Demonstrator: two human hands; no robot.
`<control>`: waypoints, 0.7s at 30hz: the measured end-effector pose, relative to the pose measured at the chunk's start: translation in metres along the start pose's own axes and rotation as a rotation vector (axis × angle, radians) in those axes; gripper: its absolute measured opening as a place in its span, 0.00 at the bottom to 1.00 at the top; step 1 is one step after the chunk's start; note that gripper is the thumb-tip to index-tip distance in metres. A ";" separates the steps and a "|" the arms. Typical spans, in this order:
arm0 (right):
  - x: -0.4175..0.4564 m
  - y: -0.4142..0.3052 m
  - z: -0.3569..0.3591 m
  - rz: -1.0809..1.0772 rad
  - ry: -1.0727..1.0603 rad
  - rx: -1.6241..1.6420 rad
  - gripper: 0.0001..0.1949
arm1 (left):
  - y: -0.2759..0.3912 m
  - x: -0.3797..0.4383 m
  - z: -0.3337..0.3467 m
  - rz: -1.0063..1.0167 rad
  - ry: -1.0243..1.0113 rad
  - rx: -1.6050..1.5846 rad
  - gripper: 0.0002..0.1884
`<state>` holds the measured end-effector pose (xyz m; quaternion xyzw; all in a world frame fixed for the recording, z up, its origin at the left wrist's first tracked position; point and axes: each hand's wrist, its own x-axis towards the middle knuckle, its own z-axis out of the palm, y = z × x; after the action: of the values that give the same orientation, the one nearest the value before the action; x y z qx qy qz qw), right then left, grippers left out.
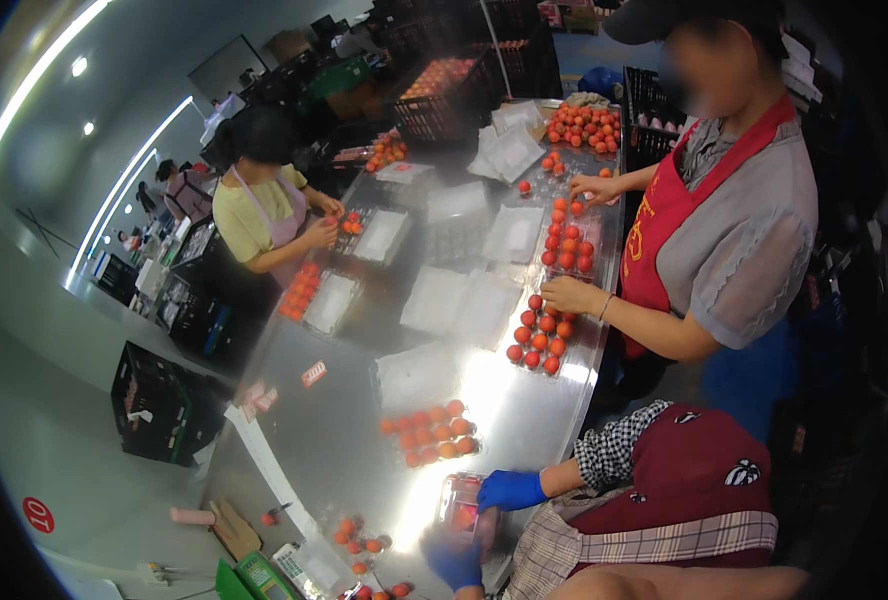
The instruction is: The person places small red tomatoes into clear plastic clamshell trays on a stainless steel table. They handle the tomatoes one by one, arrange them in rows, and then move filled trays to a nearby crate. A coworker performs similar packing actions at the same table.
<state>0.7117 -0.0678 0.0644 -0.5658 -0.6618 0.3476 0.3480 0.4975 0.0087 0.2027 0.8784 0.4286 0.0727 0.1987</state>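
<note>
A small clear plastic clamshell box (459, 491) with red fruit inside lies on the metal table before me. In a blue glove, my right hand (511, 491) grips the box's near upper edge. My left hand (451, 556), also blue-gloved, is blurred by motion at the box's lower end; whether it holds anything is unclear. Just beyond the box, an open plastic tray holds rows of round orange-red fruit (433, 433). A white liner sheet (418, 379) covers its other half.
Opposite, one person (264, 202) handles fruit; another in a red apron (661, 225) fills trays along the right edge. Loose fruit (354, 536), a green scale (260, 577) and a tape dispenser (226, 529) are at the lower left. Black crates (444, 94) stand behind.
</note>
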 end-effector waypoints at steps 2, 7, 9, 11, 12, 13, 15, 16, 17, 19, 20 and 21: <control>-0.001 -0.002 -0.008 -0.004 0.063 -0.008 0.21 | -0.002 0.015 0.045 0.120 0.062 0.177 0.41; -0.010 -0.046 -0.052 0.287 0.389 -0.277 0.31 | 0.001 0.031 0.078 0.137 0.053 0.308 0.42; -0.010 -0.028 -0.048 0.373 0.311 -0.177 0.36 | 0.011 0.035 0.068 0.084 0.028 0.302 0.42; -0.015 -0.017 -0.037 0.457 0.136 -0.044 0.36 | 0.020 0.025 0.056 0.045 -0.001 0.296 0.42; -0.022 -0.016 -0.028 0.462 0.201 -0.126 0.35 | 0.024 0.028 0.052 0.041 -0.015 0.285 0.41; -0.032 -0.019 -0.018 0.484 0.187 -0.076 0.34 | 0.028 0.023 0.043 0.027 -0.043 0.279 0.41; -0.046 -0.020 -0.004 0.531 0.161 0.024 0.34 | 0.034 -0.002 0.029 0.010 -0.099 0.290 0.41; -0.032 -0.030 -0.001 0.485 0.078 0.030 0.32 | 0.032 -0.022 0.011 -0.049 -0.104 0.307 0.41; -0.016 -0.035 -0.002 0.458 0.018 0.036 0.31 | 0.030 -0.029 0.007 -0.079 -0.116 0.320 0.41; 0.013 0.008 0.021 0.370 0.073 0.294 0.24 | -0.014 -0.006 0.066 -0.180 -0.059 0.253 0.37; 0.035 0.020 0.033 0.344 0.114 0.364 0.22 | -0.061 0.044 0.106 0.086 -0.047 -0.129 0.24; 0.036 0.029 0.036 0.406 0.131 0.369 0.21 | -0.077 0.040 0.122 0.123 -0.075 -0.054 0.23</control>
<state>0.6909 -0.0313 0.0236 -0.6351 -0.4365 0.4877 0.4102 0.5027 0.0473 0.0577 0.8996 0.3637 0.0632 0.2335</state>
